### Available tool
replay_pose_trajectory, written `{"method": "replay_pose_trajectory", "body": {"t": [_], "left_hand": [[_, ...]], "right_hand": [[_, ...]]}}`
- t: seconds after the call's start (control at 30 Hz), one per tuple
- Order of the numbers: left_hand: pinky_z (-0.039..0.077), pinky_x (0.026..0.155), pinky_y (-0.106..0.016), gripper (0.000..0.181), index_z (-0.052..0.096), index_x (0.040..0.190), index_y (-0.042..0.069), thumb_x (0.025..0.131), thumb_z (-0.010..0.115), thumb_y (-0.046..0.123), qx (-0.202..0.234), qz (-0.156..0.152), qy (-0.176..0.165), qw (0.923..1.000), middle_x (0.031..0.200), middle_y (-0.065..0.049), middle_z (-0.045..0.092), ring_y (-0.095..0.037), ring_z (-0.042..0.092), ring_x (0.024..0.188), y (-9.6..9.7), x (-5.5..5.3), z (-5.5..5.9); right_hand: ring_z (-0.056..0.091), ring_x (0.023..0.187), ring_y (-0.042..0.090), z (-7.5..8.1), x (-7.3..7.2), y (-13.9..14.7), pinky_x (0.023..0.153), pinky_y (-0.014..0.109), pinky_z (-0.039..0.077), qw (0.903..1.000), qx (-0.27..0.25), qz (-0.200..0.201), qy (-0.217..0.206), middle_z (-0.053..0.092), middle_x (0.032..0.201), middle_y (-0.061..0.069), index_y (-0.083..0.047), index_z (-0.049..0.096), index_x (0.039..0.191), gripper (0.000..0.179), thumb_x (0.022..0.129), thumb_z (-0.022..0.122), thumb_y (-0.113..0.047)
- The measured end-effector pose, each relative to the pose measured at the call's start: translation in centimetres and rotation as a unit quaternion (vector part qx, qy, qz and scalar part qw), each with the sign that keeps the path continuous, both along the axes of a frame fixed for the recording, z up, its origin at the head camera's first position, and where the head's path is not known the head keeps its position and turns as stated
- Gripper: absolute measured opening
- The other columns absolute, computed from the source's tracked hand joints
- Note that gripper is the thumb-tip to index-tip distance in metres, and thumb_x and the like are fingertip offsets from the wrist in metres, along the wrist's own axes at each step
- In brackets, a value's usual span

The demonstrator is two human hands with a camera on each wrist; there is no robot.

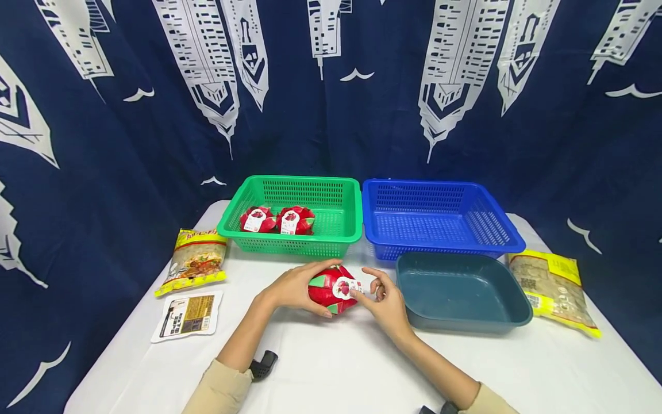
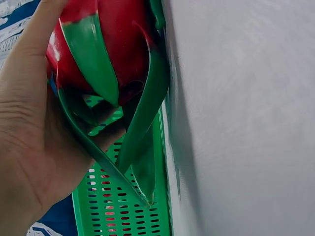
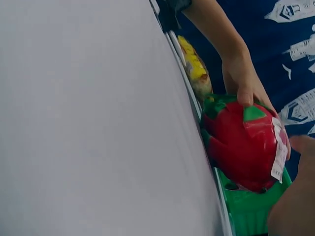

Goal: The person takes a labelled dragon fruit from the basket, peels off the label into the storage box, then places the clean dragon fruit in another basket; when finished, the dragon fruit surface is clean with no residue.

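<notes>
Head view. Red dragon fruit [image 1: 322, 292] with green scales, one: positioned above the white table [image 1: 331, 368], in front of the green basket [image 1: 289, 244]. Left hand [image 1: 297, 289]: curved round the fruit's side, gripping it. Right hand [image 1: 389, 307]: thumb touching the white label [image 1: 342, 287] on the fruit, index finger bent and apart from the thumb. Green basket: two further labelled dragon fruits [image 1: 299, 219], side by side. Blue basket [image 1: 450, 250]: just beside the green one. Dark teal tub [image 1: 465, 325]: in front of the blue basket. Yellow-edged food bags, two: left bag [image 1: 199, 260], near the green basket; right bag [image 1: 555, 290], beside the tub. White flat packet [image 1: 190, 316]: near the left bag.

Left wrist view. Fruit against the gripping hand, green scales projecting; basket mesh behind.

Right wrist view. Left thumb on the fruit; right hand partly cropped, its contact with the label hard to judge here.
</notes>
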State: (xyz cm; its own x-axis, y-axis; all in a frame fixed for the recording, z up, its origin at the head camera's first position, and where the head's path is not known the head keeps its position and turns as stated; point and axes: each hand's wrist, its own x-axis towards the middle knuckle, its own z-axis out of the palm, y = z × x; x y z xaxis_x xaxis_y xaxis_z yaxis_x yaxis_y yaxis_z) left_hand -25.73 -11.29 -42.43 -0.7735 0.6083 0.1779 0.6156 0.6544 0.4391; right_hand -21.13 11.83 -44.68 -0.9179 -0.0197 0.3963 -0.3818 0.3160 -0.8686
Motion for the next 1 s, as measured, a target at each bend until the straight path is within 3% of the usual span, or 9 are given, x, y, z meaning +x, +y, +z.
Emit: {"method": "replay_pose_trajectory", "body": {"t": [0.1, 0.33, 0.8, 1.0], "left_hand": [[0.045, 0.084, -0.037, 0.100, 0.025, 0.139, 0.050, 0.053, 0.070, 0.075, 0.008, -0.001, 0.001, 1.0000, 0.131, 0.017, 0.045, -0.007, 0.047, 0.111, 0.0, 0.1, -0.1], [0.046, 0.080, -0.034, 0.098, 0.027, 0.139, 0.049, 0.053, 0.069, 0.075, 0.010, 0.000, 0.001, 0.9999, 0.127, 0.016, 0.047, -0.007, 0.049, 0.106, 0.0, 0.2, -0.1], [0.046, 0.080, -0.034, 0.099, 0.030, 0.139, 0.047, 0.053, 0.070, 0.074, 0.018, 0.005, -0.011, 0.9998, 0.126, 0.013, 0.048, -0.009, 0.049, 0.105, 0.0, 0.2, -0.2], [0.045, 0.081, -0.035, 0.098, 0.027, 0.137, 0.052, 0.052, 0.073, 0.072, 0.019, 0.017, -0.020, 0.9995, 0.127, 0.013, 0.048, -0.009, 0.048, 0.106, 0.1, 0.3, -0.2]], "right_hand": [[0.026, 0.050, 0.006, -0.2, 0.2, -0.3, 0.045, 0.023, 0.025, 0.9984, -0.024, -0.041, -0.032, 0.035, 0.058, 0.000, -0.010, 0.063, 0.111, 0.046, 0.073, 0.079, -0.031], [0.021, 0.039, 0.005, -0.8, 0.3, -1.4, 0.037, 0.019, 0.016, 0.9836, -0.128, -0.036, -0.122, 0.026, 0.044, -0.007, -0.009, 0.068, 0.105, 0.034, 0.078, 0.074, -0.029], [0.025, 0.038, 0.004, -0.8, 0.9, -2.4, 0.038, 0.018, 0.019, 0.9482, -0.278, -0.033, -0.150, 0.028, 0.047, -0.006, 0.009, 0.060, 0.104, 0.026, 0.086, 0.065, -0.010], [0.027, 0.041, 0.004, -0.5, 1.0, -2.2, 0.040, 0.017, 0.021, 0.9481, -0.281, -0.042, -0.143, 0.028, 0.049, -0.006, 0.011, 0.060, 0.101, 0.026, 0.086, 0.065, -0.010]]}}
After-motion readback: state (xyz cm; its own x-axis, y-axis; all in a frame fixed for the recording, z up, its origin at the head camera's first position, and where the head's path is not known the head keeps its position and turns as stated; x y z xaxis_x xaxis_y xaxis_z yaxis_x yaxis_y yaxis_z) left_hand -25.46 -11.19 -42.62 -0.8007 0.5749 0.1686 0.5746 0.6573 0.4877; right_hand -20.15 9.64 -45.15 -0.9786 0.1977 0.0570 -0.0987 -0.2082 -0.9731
